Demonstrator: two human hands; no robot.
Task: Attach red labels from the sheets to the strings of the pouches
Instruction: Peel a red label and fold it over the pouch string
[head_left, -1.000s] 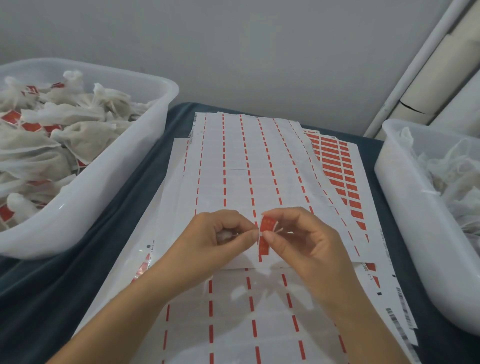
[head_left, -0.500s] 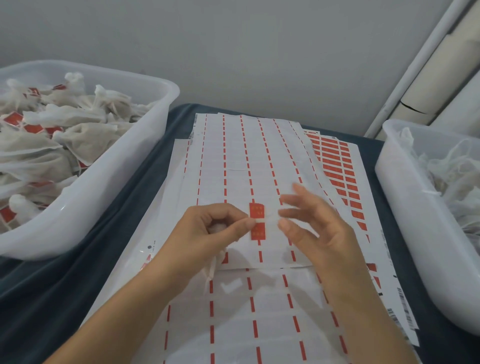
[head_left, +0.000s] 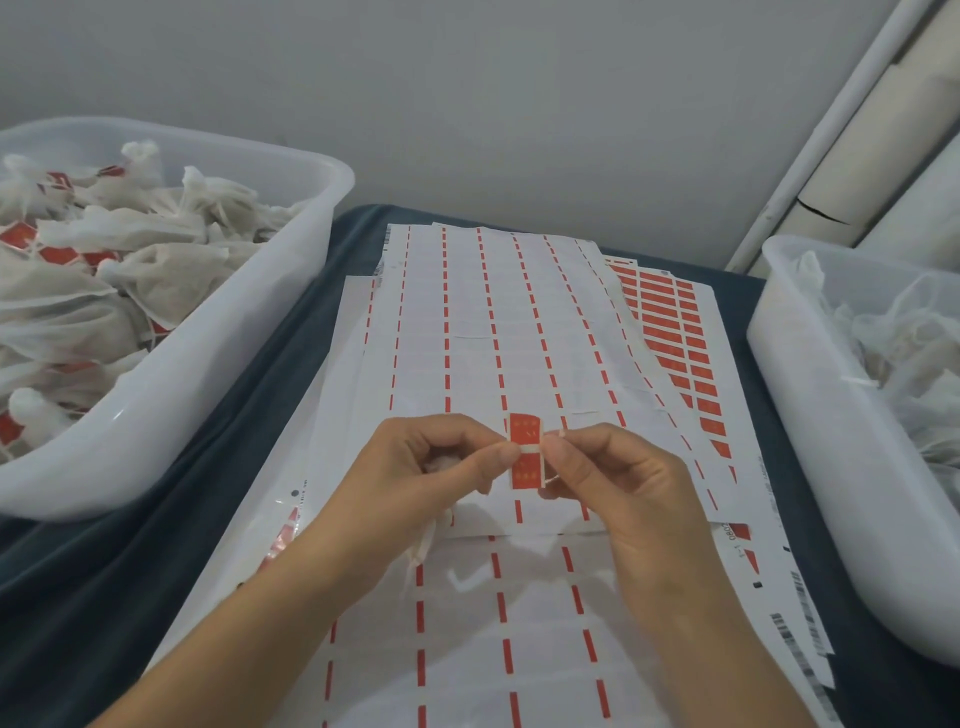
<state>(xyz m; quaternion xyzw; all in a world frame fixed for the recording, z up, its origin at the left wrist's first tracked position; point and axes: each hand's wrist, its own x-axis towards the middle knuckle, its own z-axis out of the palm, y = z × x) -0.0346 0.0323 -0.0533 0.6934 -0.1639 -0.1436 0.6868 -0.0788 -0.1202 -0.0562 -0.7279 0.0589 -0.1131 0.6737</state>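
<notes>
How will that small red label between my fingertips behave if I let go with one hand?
The small red paper label looks thin and light, so it would probably flop or curl. Both hands, left and right, pinch its edges. Being a peeled sticker, it may cling to fingers rather than drop.

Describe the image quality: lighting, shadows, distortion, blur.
Head view: soft, even light; faint shadows of the hands fall on the label sheets; wide-angle bending curves the left tub and right tub; print on the red label is too soft to read.

My left hand hides most of the pouch; the print on the label is too small to read, both tubs run off frame.
</notes>
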